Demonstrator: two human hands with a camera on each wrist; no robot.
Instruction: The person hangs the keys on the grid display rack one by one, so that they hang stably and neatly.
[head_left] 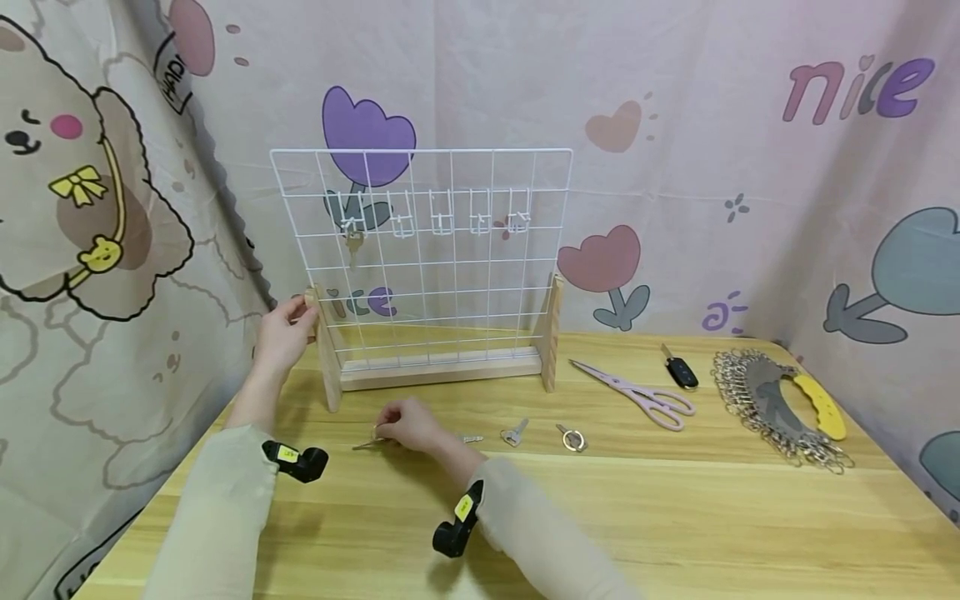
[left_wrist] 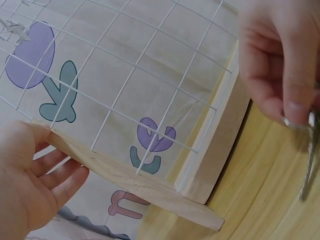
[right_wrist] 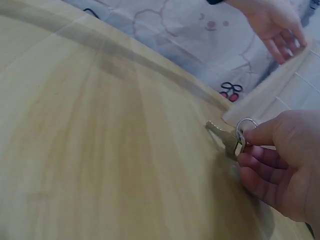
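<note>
A white wire grid rack (head_left: 420, 151) stands on a wooden base (head_left: 442, 377). My left hand (head_left: 283, 337) grips the top of its left wooden side post (head_left: 327, 367), thumb on one side and fingers on the other. Low over the table in front, my right hand (head_left: 408, 423) pinches a metal ring (right_wrist: 238, 128) between thumb and fingers. From that ring a brass-coloured key (right_wrist: 227, 140) points away from the fingertips. Several hooks (head_left: 442, 223) line the upper grid, and a key (head_left: 354, 242) hangs from the leftmost one.
Right of my right hand lie a partly hidden key (head_left: 472, 438), a silver key (head_left: 514, 435) and a key with a ring (head_left: 573, 440). Farther right are pink scissors (head_left: 637, 392), a black car key (head_left: 681, 372) and a yellow-handled holder (head_left: 823, 406) fringed with metal rings.
</note>
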